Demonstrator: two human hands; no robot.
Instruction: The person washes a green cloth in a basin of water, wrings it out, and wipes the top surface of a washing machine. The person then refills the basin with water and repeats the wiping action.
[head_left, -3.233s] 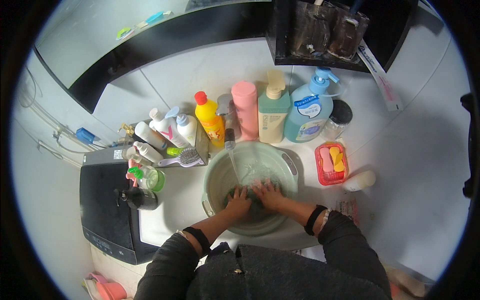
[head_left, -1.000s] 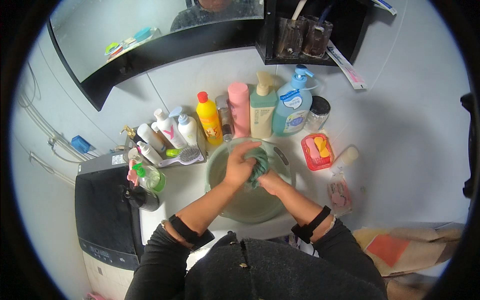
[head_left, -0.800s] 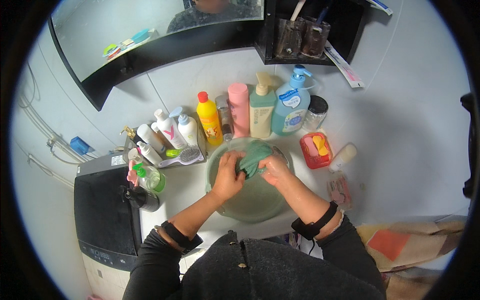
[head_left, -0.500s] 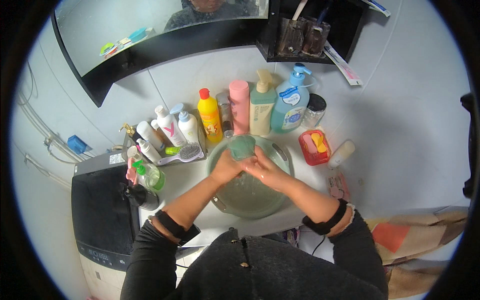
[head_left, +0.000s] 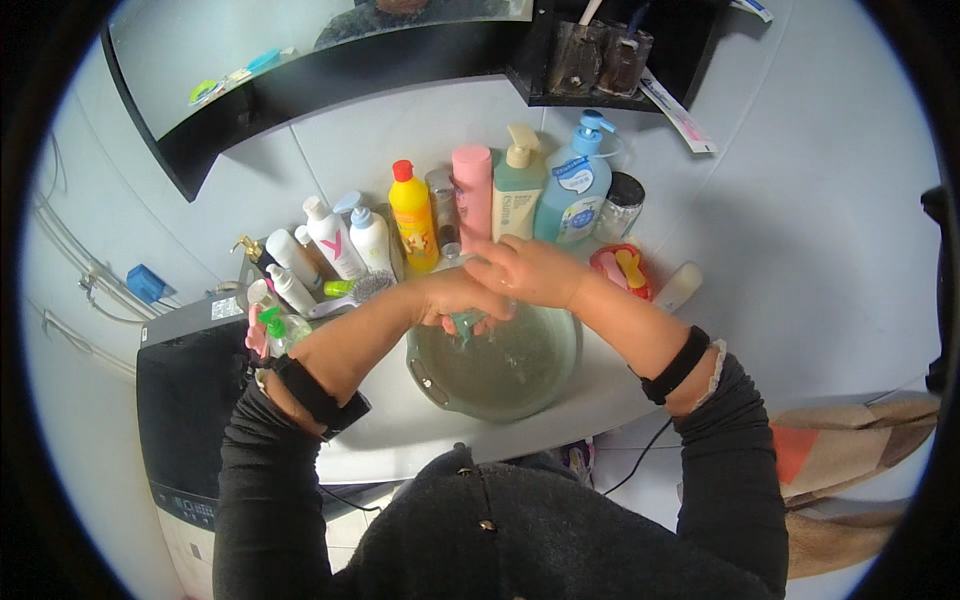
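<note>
Below my hands, a pale green basin (head_left: pixel 500 412) holds water, with splashes on its surface. My left hand (head_left: pixel 445 298) is closed round a green, see-through cup-like thing (head_left: pixel 463 325), mostly hidden by the fingers and tilted low over the basin's left half. My right hand (head_left: pixel 528 270) lies above and just beside it, palm down. Its fingers reach left over the knuckles of the left hand, stretched out and slightly apart. Whether the right fingertips touch the green thing is hidden.
Behind the basin stand a yellow bottle (head_left: pixel 413 220), a pink bottle (head_left: pixel 472 195) and pump bottles. To the left are several toiletries and a hairbrush (head_left: pixel 372 288). On the right sit a red soap dish (head_left: pixel 612 268) and a white bottle (head_left: pixel 680 286). A mirror shelf (head_left: pixel 380 100) hangs above.
The green thing was held up between both hands; now it is lower, under my left hand. My right hand has turned palm down and moved up over the left.
</note>
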